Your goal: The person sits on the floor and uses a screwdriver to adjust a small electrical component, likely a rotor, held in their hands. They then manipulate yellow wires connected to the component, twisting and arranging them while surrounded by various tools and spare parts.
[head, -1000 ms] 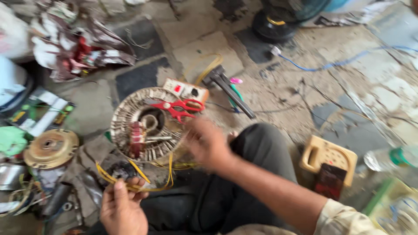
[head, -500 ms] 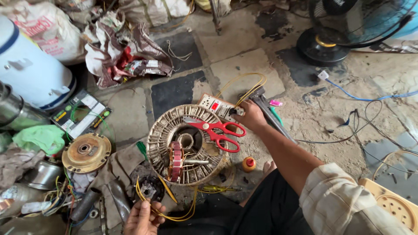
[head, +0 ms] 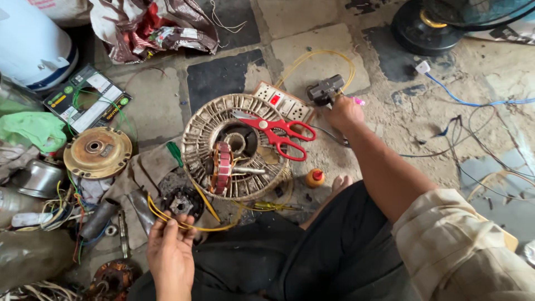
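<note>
yellow wires run through the left hand, whose fingers are curled narrowly round them just below the round wound motor core that sits mid-floor; the strands loop up from the fist towards the core's lower rim, passing a small dark motor part lying on a brown cloth. the right hand is stretched out past the core's upper right edge, closed over a dark boxy tool with a pink-tipped handle showing just beside the knuckles (how firmly it grips, i cannot tell). the tool's long axis lies slantwise, its dark end pointing up and left, away from the person. a thin yellow cable arcs above it.

red-handled scissors rest across the core's top right, blades pointing left towards the core's hub, handles towards the right hand. a white socket strip touches the core's upper right rim. a small orange bottle stands near the core's lower right. left of the core lies a brass-coloured disc; a green plastic bag lies further left.
</note>
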